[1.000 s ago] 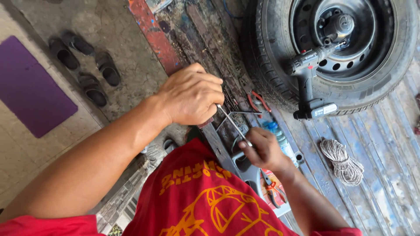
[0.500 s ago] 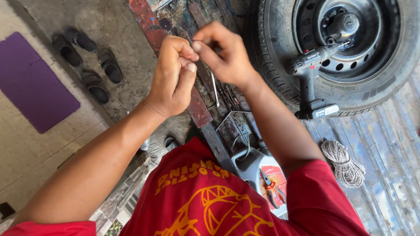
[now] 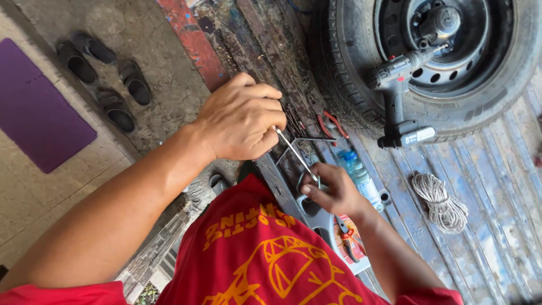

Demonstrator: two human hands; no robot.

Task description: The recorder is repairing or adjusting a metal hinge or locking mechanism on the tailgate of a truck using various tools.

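My left hand (image 3: pixel 243 120) is closed in a fist around the upper end of a thin metal rod (image 3: pixel 294 153). The rod slants down to the right to my right hand (image 3: pixel 333 191), which pinches its lower end between the fingertips. Both hands hover above a worn, dirty wooden deck (image 3: pixel 265 51). A bent metal wire piece (image 3: pixel 307 141) lies just beyond the rod. My red shirt (image 3: pixel 265 254) fills the bottom of the view.
A tyre on a black steel wheel (image 3: pixel 451 107) lies at top right with a cordless drill (image 3: pixel 398 93) resting on it. A rope coil (image 3: pixel 440 203), a plastic bottle (image 3: pixel 358 172) and red-handled pliers (image 3: pixel 330 125) lie nearby. Sandals (image 3: pixel 107 79) and a purple mat (image 3: pixel 39 113) are at left.
Half a second ago both hands were raised close together over the deck. Now they have dropped and separated, the right hand low near my chest, the rod stretched between them.
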